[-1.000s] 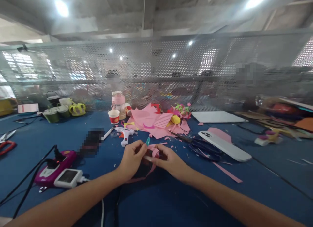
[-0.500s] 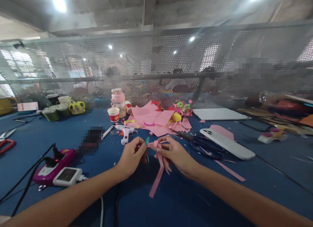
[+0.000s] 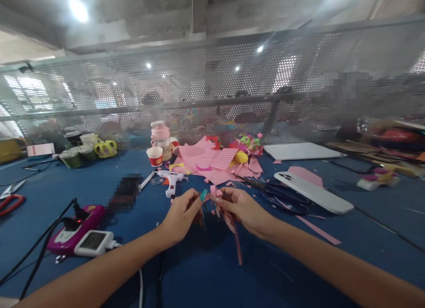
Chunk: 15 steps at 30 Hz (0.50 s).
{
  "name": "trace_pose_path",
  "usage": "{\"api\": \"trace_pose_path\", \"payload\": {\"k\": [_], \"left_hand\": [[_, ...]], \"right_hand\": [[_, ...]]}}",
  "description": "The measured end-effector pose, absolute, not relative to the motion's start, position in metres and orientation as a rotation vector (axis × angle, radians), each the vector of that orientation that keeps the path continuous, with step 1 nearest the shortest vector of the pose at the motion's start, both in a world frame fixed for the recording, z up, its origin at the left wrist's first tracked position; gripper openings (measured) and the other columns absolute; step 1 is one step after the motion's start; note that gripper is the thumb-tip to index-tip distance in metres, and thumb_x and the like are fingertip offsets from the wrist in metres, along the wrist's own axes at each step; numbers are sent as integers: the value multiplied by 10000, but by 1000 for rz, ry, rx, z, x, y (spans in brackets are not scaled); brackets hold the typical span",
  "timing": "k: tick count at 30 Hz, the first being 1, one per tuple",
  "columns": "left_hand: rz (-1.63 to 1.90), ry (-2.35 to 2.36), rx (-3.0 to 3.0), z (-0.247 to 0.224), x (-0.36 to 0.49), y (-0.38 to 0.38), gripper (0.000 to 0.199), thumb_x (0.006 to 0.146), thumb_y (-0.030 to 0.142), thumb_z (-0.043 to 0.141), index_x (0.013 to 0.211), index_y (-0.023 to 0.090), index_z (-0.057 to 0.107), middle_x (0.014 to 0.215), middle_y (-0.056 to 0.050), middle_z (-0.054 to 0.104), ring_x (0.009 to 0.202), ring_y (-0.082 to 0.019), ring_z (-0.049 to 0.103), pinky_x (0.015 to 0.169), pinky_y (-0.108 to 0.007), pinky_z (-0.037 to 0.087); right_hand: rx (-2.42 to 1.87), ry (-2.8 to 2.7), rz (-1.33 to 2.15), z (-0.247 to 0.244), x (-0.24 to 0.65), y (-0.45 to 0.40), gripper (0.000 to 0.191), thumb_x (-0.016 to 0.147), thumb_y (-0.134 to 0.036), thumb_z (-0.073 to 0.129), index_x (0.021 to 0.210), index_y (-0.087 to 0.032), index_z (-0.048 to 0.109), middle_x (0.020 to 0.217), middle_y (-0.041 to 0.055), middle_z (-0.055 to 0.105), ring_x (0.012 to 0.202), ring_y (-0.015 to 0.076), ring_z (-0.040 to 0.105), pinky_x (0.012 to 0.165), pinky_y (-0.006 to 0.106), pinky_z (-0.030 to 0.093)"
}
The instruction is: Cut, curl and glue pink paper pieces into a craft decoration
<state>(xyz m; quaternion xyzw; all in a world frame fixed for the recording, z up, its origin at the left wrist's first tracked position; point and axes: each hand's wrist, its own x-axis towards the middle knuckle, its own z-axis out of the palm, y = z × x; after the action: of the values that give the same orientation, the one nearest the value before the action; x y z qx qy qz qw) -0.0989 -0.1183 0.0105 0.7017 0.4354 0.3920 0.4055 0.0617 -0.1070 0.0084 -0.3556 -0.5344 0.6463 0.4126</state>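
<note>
A pink paper strip (image 3: 238, 248), folded into a small loop at its top, is pinched between my two hands over the blue table. My left hand (image 3: 183, 213) has thumb and forefinger closed on the strip's upper end; a teal nail shows on the thumb. Fingers of my right hand (image 3: 244, 208) are closed around the folded part, and the strip's long tail hangs below them. Just beyond lie pink paper sheets (image 3: 195, 155) and a white glue gun (image 3: 171, 179). Dark-handled scissors (image 3: 285, 199) rest to the right of my right hand.
A white phone (image 3: 314, 193) lies on the right, near a loose pink strip (image 3: 320, 230). On the left are a purple power strip (image 3: 71, 235) with cables and red-handled scissors (image 3: 12, 202). A paper cup (image 3: 154, 157) and pink-lidded bottle (image 3: 160, 137) stand behind, before a perforated metal screen (image 3: 212, 91).
The strip's hanging tail has swung to the right and turned edge-on. Both hands keep their pinch, with the fingers slightly shifted around the fold. The view has moved a little.
</note>
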Motion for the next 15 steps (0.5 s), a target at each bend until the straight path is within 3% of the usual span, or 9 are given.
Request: {"api": "trace_pose_path", "payload": {"k": [3, 8, 10, 15], "left_hand": [[990, 1096, 1747, 9, -100, -117, 298, 816, 445, 334, 704, 180, 413, 535, 54, 468, 463, -85, 472, 486, -220, 400], [1011, 1036, 1681, 7, -100, -113, 366, 774, 418, 445, 1060, 189, 445, 859, -16, 517, 596, -93, 520, 511, -216, 421], [1008, 965, 1704, 7, -99, -111, 343, 756, 397, 487, 1013, 174, 520, 890, -31, 512, 609, -87, 500, 544, -216, 419], [972, 959, 1603, 7, -97, -108, 294, 713, 398, 538, 828, 137, 609, 687, -1, 548, 592, -97, 487, 579, -227, 417]], "right_hand": [[-973, -1474, 1561, 8, 63, -106, 384, 586, -477, 654, 694, -138, 511, 458, -62, 524, 200, 14, 321, 216, 148, 151], [-969, -1661, 1518, 7, 62, -108, 351, 640, -471, 602, 689, -125, 573, 441, -51, 530, 211, 6, 321, 235, 146, 153], [-975, -1683, 1528, 6, 61, -110, 357, 630, -475, 605, 653, -120, 581, 387, -64, 492, 206, 11, 312, 237, 147, 160], [-1064, -1652, 1508, 4, 62, -111, 367, 636, -470, 603, 522, -135, 509, 264, -92, 386, 186, 18, 282, 232, 143, 155]]}}
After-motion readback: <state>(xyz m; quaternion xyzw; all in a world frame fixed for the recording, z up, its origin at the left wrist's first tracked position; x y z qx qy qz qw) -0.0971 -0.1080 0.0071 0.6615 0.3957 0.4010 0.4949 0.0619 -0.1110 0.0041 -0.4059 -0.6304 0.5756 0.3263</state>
